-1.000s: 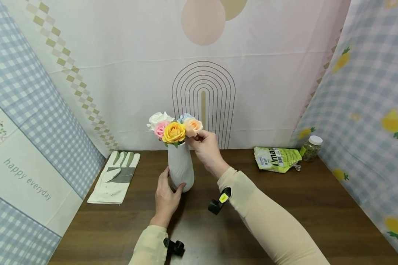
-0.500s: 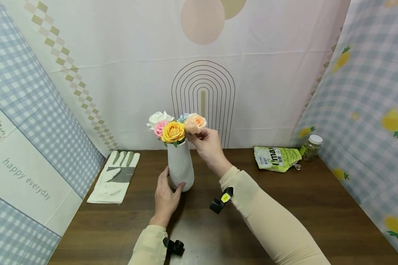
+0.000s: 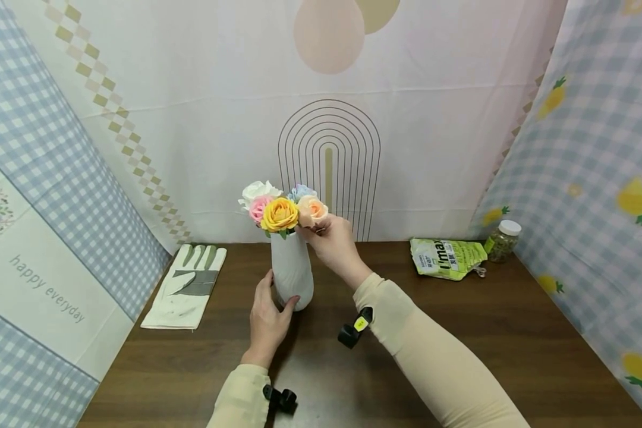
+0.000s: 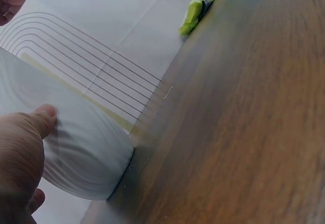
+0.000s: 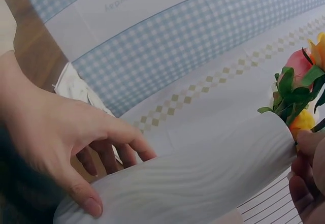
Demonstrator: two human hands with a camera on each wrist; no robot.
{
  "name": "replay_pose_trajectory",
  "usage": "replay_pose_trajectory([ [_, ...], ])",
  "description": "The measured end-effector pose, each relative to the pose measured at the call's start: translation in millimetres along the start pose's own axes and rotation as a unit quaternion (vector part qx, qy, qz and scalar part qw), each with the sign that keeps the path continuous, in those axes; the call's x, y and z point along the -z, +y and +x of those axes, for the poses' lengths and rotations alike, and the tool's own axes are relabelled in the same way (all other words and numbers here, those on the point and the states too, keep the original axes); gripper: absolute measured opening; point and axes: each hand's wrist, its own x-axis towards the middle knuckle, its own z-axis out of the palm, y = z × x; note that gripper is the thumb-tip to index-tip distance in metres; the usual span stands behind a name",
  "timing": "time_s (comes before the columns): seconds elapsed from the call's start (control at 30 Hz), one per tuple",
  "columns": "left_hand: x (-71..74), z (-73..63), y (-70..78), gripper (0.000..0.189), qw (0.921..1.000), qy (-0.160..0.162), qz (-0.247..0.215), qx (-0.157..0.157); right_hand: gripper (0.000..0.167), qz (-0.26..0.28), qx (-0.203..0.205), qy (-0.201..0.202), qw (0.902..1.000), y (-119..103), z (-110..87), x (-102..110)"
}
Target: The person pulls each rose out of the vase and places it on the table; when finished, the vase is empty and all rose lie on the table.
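Note:
A white ribbed vase [image 3: 292, 270] stands upright on the table, holding several artificial roses. My left hand [image 3: 267, 318] grips its lower part, thumb in front and fingers round the left side; the left wrist view shows the thumb pressed on the vase wall [image 4: 86, 148]. At the vase mouth, my right hand [image 3: 333, 242] pinches the stem of a peach rose [image 3: 314, 210], just below the bloom. Beside it are a yellow rose [image 3: 280, 214], a pink rose [image 3: 258, 210], a white rose [image 3: 259, 191] and a blue flower [image 3: 302, 192]. Green leaves [image 5: 289, 89] hang over the rim in the right wrist view.
A white and grey work glove [image 3: 184, 291] lies flat at the left of the brown table [image 3: 342, 380]. At the back right lie a green pouch [image 3: 446, 258] and a lidded jar [image 3: 503, 241]. A patterned cloth wall [image 3: 230, 137] rises behind the vase.
The peach rose shifted right with my right hand half a second ago, then came back left and slightly lower, its bloom turned. My left hand and the vase have stayed in place.

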Motion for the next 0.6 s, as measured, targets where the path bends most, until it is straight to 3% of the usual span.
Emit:
replay_pose_trajectory([
  [0.23, 0.0, -0.2, 0.7, 0.081, 1.0, 0.006, -0.004, -0.001, 0.02, 0.014, 0.028, 0.023, 0.9992, -0.4, 0.1, -2.0],
  [0.6, -1.3, -1.1, -0.3, 0.078, 0.9998, -0.001, -0.015, 0.01, 0.016, 0.103, 0.046, 0.068, 0.9913, -5.3, 6.9, 5.9],
])
